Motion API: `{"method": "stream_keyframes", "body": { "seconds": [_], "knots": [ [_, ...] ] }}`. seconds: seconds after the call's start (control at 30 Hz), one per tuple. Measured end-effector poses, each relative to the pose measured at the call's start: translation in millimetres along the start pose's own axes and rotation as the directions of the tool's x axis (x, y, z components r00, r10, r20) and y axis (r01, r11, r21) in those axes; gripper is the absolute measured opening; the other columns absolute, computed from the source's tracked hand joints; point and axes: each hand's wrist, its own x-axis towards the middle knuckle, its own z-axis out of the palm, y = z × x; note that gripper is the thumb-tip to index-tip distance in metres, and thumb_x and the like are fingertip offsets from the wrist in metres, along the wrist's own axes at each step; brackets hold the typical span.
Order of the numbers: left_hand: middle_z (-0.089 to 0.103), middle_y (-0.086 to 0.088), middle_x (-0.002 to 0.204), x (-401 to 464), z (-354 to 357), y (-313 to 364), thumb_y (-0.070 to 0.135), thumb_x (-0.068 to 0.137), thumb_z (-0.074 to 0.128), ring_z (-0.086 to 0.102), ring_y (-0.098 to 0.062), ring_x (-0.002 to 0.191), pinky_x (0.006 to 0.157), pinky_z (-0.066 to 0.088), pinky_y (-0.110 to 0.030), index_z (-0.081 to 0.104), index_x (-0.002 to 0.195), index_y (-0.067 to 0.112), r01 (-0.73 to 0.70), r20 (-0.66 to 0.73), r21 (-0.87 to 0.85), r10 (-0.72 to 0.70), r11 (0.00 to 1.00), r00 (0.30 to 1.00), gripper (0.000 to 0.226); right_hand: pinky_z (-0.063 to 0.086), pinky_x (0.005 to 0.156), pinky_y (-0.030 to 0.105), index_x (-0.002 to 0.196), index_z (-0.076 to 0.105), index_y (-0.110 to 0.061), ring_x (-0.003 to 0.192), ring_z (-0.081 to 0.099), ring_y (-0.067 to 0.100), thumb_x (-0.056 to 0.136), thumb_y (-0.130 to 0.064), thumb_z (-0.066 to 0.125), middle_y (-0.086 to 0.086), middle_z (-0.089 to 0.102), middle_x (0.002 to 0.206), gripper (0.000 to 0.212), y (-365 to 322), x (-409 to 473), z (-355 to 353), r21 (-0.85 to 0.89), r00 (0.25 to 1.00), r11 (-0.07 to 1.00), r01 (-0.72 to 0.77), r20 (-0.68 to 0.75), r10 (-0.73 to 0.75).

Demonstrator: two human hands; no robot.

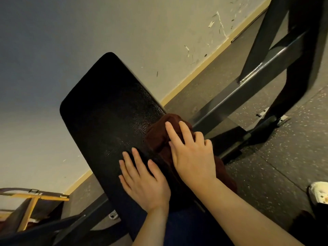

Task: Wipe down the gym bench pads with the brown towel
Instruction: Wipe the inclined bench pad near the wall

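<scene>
A: Where is the brown towel (159,137)?

B: Bunched on the black bench pad (106,110), at its four o'clock edge.

A: And the hands?

B: Both released. The right hand (192,153) presses flat on the towel; the left hand (143,180), at its seven o'clock, lies flat, fingers straight.

We find no text, label, brand, number or sign that we can read anywhere in this view.
</scene>
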Motion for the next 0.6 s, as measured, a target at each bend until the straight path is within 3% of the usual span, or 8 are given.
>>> {"method": "stream_keyframes", "body": {
  "seconds": [0.1, 0.23, 0.6],
  "knots": [
    [0.033, -0.010, 0.159, 1.6, 3.0, -0.8, 0.040, 0.098, 0.027, 0.025, -0.028, 0.149, 0.118, 0.014, -0.049, 0.037, 0.152, 0.017, 0.007, -0.017, 0.003, -0.007, 1.000, 1.000, 0.059, 0.051, 0.071, 0.047, 0.149, 0.041, -0.026, 0.099, 0.061, 0.038, 0.100, -0.038, 0.032, 0.013, 0.055, 0.140, 0.052, -15.7, 25.8, -0.1, 0.027, 1.000, 1.000, 0.004, -0.012, -0.003],
    [0.035, -0.010, 0.158, 1.6, 7.2, -4.4, 0.038, 0.098, 0.030, 0.027, -0.029, 0.147, 0.118, 0.018, -0.052, 0.038, 0.151, 0.017, -0.009, -0.043, 0.012, 0.010, 1.000, 0.999, 0.058, 0.050, 0.078, 0.048, 0.151, 0.038, -0.027, 0.109, 0.058, 0.037, 0.097, -0.036, 0.055, 0.012, 0.051, 0.143, 0.058, -38.5, 65.5, 5.3, 0.056, 1.000, 0.998, 0.000, -0.026, 0.001],
    [0.031, -0.011, 0.160, 5.0, 2.3, -2.2, 0.043, 0.098, 0.023, 0.025, -0.031, 0.149, 0.119, 0.016, -0.053, 0.035, 0.153, 0.019, -0.006, -0.037, 0.019, 0.007, 1.000, 0.999, 0.062, 0.046, 0.064, 0.042, 0.153, 0.032, -0.030, 0.089, 0.057, 0.034, 0.101, -0.040, 0.038, 0.011, 0.047, 0.148, 0.053, 10.9, -38.4, -2.6, 0.028, 1.000, 0.999, -0.027, -0.004, 0.027]
  ]
}}
